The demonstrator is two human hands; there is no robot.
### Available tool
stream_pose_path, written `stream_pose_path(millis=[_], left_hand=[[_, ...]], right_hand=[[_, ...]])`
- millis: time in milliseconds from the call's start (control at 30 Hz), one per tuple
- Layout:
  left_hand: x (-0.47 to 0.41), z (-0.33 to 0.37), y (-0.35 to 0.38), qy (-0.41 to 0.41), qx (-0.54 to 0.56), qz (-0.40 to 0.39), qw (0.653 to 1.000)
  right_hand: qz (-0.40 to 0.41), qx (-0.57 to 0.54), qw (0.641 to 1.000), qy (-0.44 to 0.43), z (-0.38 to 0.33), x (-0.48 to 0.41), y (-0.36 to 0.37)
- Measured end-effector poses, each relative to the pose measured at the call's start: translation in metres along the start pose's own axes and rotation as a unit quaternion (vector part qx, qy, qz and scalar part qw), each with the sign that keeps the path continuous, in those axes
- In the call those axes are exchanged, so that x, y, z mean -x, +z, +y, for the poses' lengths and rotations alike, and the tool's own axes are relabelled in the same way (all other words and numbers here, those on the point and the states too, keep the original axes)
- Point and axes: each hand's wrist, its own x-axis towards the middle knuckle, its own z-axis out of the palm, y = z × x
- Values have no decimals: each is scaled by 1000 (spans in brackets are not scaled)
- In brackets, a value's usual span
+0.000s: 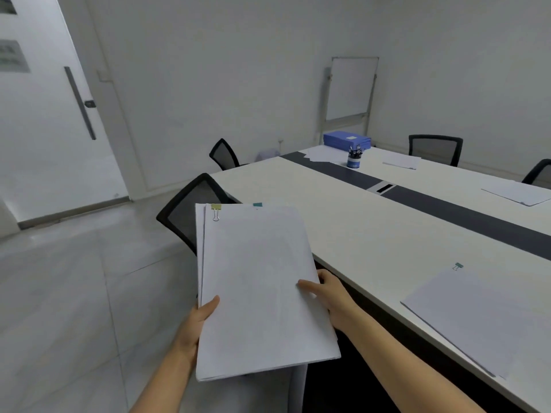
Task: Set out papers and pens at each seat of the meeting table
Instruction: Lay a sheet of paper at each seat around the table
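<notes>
No text, number or brand can be read anywhere. Two grey notices (13,56) are fixed to the door (44,144) at the left — their print is blurred past reading. A pale label (351,137) is seen on top of the blue box files (335,141) at the far end of the table (298,204), but nothing on it can be made out. The top sheet of the stack of papers (259,287) is seen blank, and no legible mark is offered by the blue pen cup (354,163) — too small in view.
</notes>
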Motion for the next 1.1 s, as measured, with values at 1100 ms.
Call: stream_pose_path(millis=[1100], left_hand=[[-96,86,-97,35,-5,99,994]], right_hand=[[-37,-67,997,-11,-12,-141,107]])
